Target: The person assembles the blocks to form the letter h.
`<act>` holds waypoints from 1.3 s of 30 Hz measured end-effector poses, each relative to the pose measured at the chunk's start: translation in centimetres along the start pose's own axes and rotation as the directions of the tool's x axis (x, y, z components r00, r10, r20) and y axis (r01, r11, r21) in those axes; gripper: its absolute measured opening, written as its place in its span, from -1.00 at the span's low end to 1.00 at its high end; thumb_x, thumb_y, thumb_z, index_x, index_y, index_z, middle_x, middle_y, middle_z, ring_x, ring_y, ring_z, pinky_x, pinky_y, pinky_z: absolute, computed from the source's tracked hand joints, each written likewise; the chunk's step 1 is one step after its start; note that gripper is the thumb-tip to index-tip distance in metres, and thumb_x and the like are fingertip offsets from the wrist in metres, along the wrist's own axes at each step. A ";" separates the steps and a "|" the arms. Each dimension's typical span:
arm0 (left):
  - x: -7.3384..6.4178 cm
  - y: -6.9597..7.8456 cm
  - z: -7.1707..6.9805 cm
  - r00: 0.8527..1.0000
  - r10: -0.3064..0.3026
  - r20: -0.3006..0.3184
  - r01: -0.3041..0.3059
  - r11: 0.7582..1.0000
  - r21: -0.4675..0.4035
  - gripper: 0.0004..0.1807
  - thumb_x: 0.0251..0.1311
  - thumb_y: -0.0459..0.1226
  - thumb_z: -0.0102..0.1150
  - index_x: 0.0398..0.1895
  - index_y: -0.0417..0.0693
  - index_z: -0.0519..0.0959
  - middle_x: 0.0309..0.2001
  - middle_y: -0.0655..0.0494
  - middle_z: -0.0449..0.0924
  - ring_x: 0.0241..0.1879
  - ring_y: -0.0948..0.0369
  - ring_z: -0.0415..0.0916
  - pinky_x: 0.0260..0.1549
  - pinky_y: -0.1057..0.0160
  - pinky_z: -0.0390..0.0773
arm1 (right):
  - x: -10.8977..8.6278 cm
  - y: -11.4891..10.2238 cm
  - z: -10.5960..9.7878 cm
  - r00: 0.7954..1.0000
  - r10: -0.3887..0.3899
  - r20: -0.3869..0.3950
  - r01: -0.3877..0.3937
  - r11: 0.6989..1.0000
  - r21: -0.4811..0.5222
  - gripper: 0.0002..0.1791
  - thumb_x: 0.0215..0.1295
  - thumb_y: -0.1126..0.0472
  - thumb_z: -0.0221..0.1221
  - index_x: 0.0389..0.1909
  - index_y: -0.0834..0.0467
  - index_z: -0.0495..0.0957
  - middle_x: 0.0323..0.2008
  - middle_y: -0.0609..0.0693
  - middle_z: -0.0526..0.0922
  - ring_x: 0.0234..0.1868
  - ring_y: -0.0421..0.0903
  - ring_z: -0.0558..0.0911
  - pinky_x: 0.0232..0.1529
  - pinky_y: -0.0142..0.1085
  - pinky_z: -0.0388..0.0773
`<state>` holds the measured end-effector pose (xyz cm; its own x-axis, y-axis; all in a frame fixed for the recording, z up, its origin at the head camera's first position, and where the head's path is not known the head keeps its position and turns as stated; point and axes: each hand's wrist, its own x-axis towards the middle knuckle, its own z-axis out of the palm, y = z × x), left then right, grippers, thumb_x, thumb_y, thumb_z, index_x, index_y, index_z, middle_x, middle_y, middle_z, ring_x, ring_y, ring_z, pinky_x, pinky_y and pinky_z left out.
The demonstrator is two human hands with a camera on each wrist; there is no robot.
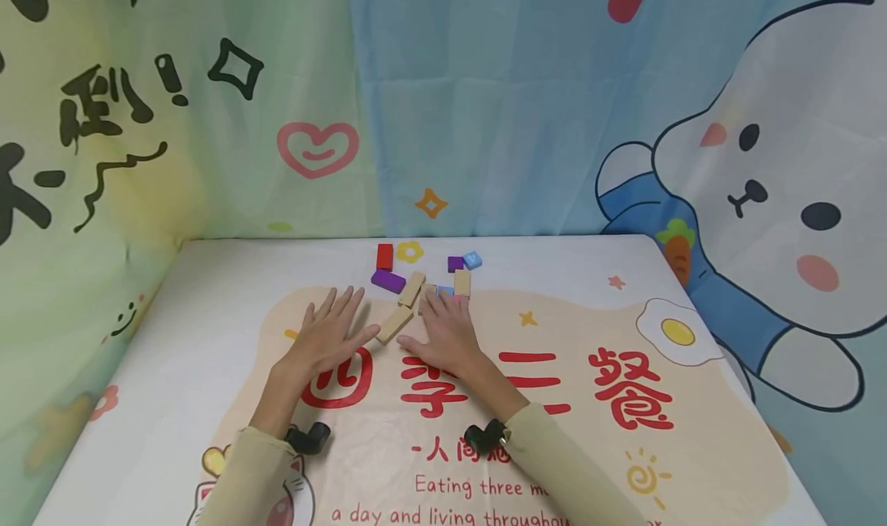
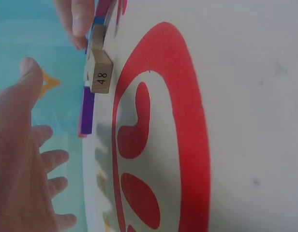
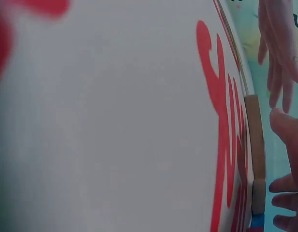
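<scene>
We read "48" on a wooden block [image 2: 101,77], "Eating three" and "餐" on the tablecloth [image 1: 728,449], "倒!" on the left backdrop [image 1: 208,164].

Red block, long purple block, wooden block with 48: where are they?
Red block [image 1: 384,256]: head view, its visible face.
Long purple block [image 1: 389,281]: head view, middle of its top.
Wooden block [image 2: 101,79]: left wrist view, numbered end.
</scene>
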<state>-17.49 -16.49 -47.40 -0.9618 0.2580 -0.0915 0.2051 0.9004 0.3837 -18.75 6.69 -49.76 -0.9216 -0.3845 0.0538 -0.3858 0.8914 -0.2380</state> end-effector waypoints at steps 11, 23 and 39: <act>-0.6 -0.6 -0.4 1.000 -0.005 0.005 0.005 1.000 0.007 -0.06 0.27 0.35 -0.20 0.56 0.08 -0.10 0.57 -0.08 -0.12 0.55 -0.17 -0.27 0.41 -0.39 -0.25 | 0.8 -2.3 0.3 0.998 0.065 0.003 -0.065 0.998 -0.008 0.07 0.14 -0.52 -0.01 0.42 0.23 0.23 0.51 0.11 0.12 0.55 0.10 0.04 0.51 0.20 -0.08; -0.7 -1.1 -0.5 1.000 -0.007 0.009 0.007 1.000 0.002 -0.07 0.28 0.34 -0.22 0.57 0.09 -0.11 0.57 -0.06 -0.14 0.56 -0.16 -0.29 0.42 -0.38 -0.27 | 1.3 -3.9 0.8 0.993 0.119 -0.011 -0.119 0.990 -0.074 0.15 0.08 -0.55 0.02 0.43 0.27 0.18 0.50 0.15 0.15 0.56 0.11 0.02 0.52 0.18 -0.12; -1.0 -1.4 -0.2 1.000 -0.019 -0.008 0.019 1.000 -0.001 -0.07 0.27 0.31 -0.16 0.56 0.07 -0.09 0.57 -0.09 -0.11 0.55 -0.18 -0.26 0.42 -0.38 -0.26 | 1.5 -4.3 0.7 0.989 0.145 -0.041 -0.148 0.984 -0.103 0.12 0.05 -0.51 0.11 0.38 0.31 0.26 0.43 0.15 0.27 0.52 0.09 0.15 0.52 0.14 -0.01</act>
<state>-16.89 -18.12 -47.64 -0.9670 0.2376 -0.0914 0.1862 0.9050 0.3825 -18.46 2.15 -49.40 -0.9687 -0.2411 0.0587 -0.2471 0.9585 -0.1421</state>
